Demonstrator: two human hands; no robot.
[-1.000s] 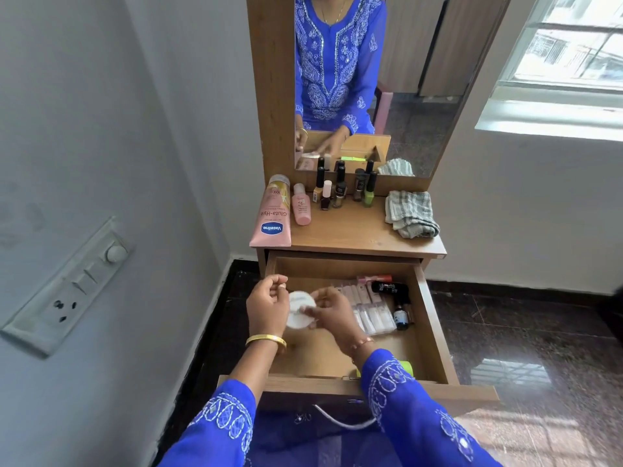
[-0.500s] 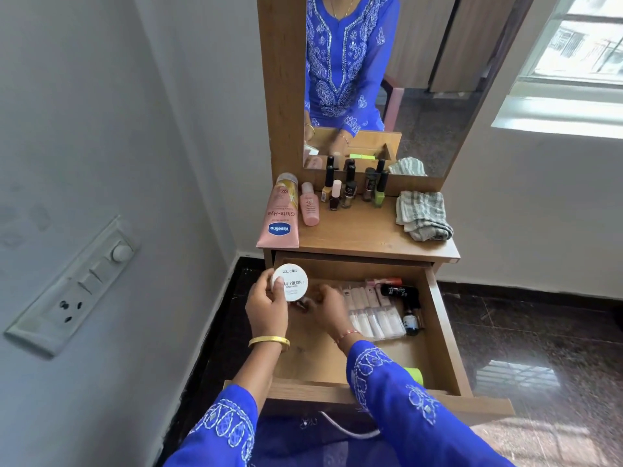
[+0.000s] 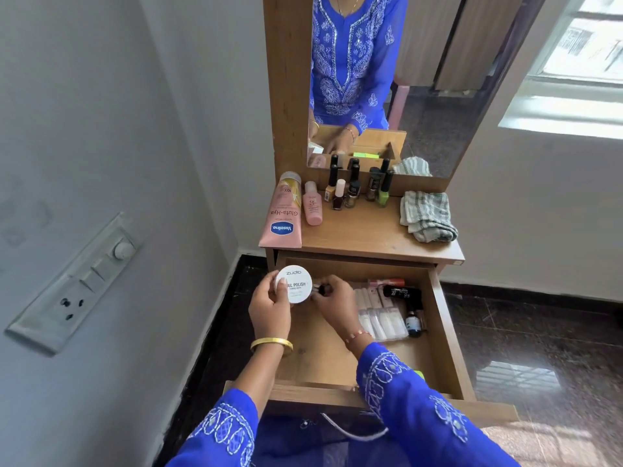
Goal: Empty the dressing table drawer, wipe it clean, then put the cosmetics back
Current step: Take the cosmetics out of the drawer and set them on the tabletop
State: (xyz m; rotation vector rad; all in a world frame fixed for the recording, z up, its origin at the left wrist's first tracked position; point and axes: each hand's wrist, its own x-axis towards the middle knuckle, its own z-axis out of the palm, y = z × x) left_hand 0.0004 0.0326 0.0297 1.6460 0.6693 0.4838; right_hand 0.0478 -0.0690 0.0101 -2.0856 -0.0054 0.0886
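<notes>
The left hand grips a round white tub by its rim, lid tilted toward the camera so the print reads "zudio" and "nail polish". It hovers above the back left corner of the open drawer. Just beside it, the right hand curls its fingers around something small and dark at the tub's right edge; what that is, I cannot tell.

Judging by the layout, the emptying step is in hand and only partly done. The tub looks on its way out, so the next move probably calls for lifting it over the drawer's back edge and setting it on a bare patch of the bench without knocking the upright bottles there.

Still in the drawer: a row of pale clear-wrapped packets along the right side, a dark tube, a pinkish-red stick and a small dark bottle. A green item peeks from behind the right sleeve.

Up on the bench lie a pink Vaseline tube, a smaller pink bottle, a cluster of standing nail polish bottles and a folded striped cloth, untouched, likely waiting for the wipe.
</notes>
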